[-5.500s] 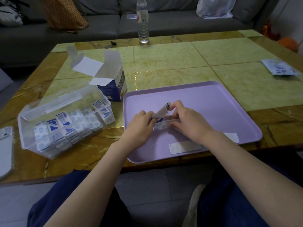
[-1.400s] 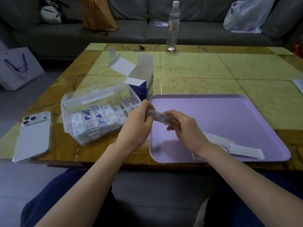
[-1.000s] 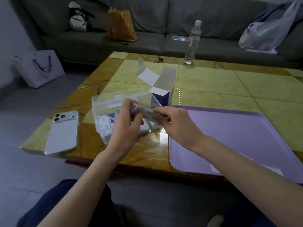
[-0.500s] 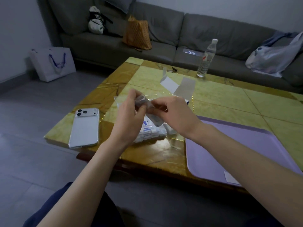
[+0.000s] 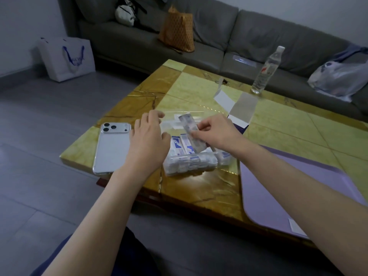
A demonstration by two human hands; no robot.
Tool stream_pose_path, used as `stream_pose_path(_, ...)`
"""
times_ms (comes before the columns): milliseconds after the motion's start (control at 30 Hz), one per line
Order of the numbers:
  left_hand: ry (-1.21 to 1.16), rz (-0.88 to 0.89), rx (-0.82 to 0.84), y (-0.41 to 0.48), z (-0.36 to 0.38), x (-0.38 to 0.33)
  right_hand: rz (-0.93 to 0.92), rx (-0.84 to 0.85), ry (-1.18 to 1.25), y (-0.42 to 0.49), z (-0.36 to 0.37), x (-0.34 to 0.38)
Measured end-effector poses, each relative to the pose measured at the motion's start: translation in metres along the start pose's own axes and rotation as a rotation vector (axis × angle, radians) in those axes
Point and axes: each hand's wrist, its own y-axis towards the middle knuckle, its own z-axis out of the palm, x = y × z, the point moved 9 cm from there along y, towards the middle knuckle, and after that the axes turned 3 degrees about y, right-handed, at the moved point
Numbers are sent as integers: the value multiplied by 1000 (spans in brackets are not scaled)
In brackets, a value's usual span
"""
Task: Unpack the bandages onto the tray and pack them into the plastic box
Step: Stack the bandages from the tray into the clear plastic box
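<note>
The clear plastic box [image 5: 199, 163] stands on the table, filled with several blue-and-white wrapped bandages [image 5: 179, 145]. My right hand [image 5: 217, 133] pinches a small stack of bandages [image 5: 191, 129] and holds it slanted over the box's open top. My left hand [image 5: 148, 139] hovers at the box's left side with fingers spread and nothing in it. The purple tray [image 5: 278, 186] lies to the right, with a white paper strip [image 5: 295, 229] near its front edge. Behind my right hand stands the opened bandage carton [image 5: 242, 108], partly hidden.
A silver phone [image 5: 111, 147] lies left of the box near the table's corner. A water bottle [image 5: 265, 71] stands at the table's far edge. Behind it is a grey sofa with bags; a white shopping bag [image 5: 67, 57] sits on the floor.
My left hand has let go of the bandage stack and opened beside the box. My right hand has carried the stack from the tray to above the box. The view swung left.
</note>
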Motion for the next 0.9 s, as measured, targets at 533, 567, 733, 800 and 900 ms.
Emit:
stream_pose_path(533,100,-70,122,5,27,19,186,178,-95,24,54,-21)
stream_pose_path(567,93,-68,120,5,27,19,178,164,-123,24,54,-21)
stream_pose_path(733,77,-44,114,6,27,18,124,59,-240,30,48,-19)
stream_pose_path(800,76,-45,115,6,27,18,124,55,-286,30,47,-20)
stream_pose_path(900,80,-45,109,6,28,17,124,53,-362,30,46,-18)
